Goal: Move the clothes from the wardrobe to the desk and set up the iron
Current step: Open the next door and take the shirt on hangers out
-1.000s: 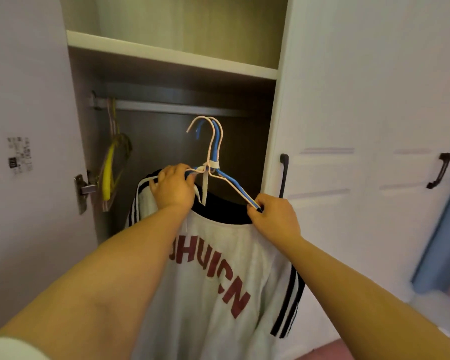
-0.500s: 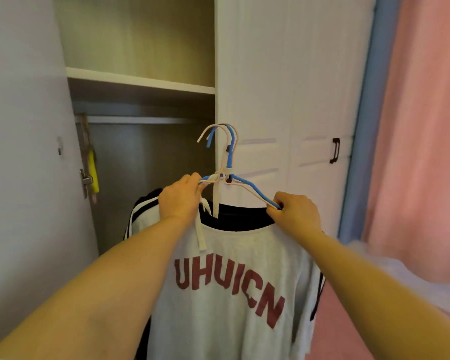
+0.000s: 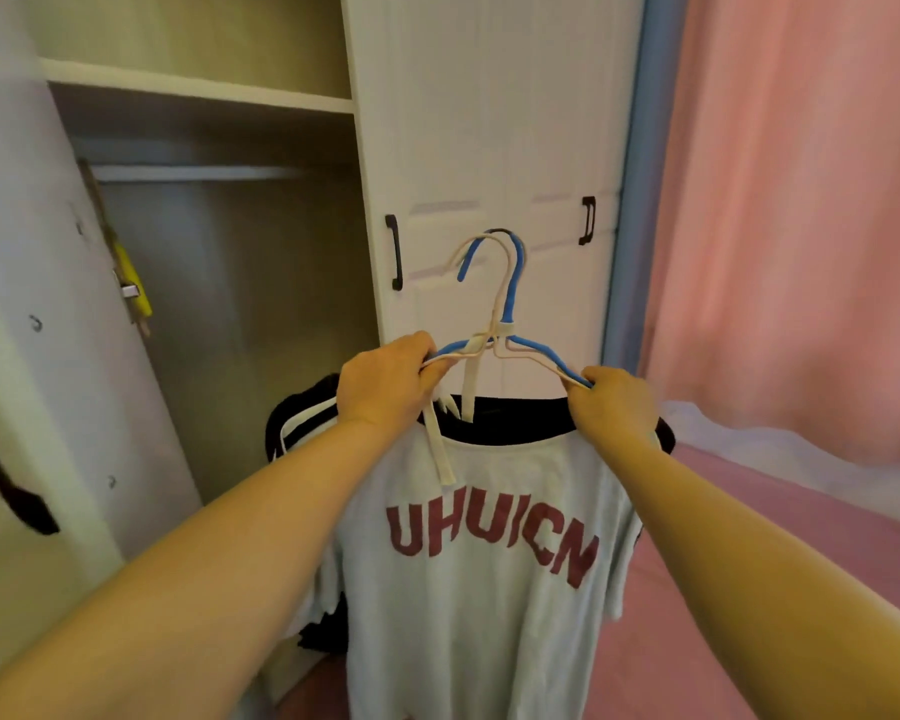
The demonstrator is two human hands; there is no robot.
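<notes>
Two hangers [image 3: 510, 304], one blue and one cream, are held up together in front of the wardrobe [image 3: 219, 283], their hooks free in the air and not on the rail [image 3: 193, 173]. The left hand [image 3: 385, 379] grips the left shoulder of the hangers with its fingers curled tight round the wires, and the right hand [image 3: 614, 405] pinches the right shoulder in the same closed way. A white T-shirt [image 3: 489, 589] with dark red letters on the chest and a black collar hangs from them, facing the camera, below and between the two hands. A cream strap [image 3: 440, 449] dangles from the hangers down over the shirt's neck. Behind the shirt on the left a dark garment with white stripes [image 3: 297, 413] shows at the shoulder; which hanger carries it cannot be told. The clothes are outside the wardrobe opening, in front of its closed white door [image 3: 489, 122], which has black handles [image 3: 395, 252]. The open door [image 3: 32, 356] stands at the left, and something yellow [image 3: 133, 283] hangs inside by its edge. A shelf [image 3: 193, 88] runs above the rail. A pink curtain [image 3: 801, 200] fills the right side, with a pink surface [image 3: 749, 511] beneath it.
</notes>
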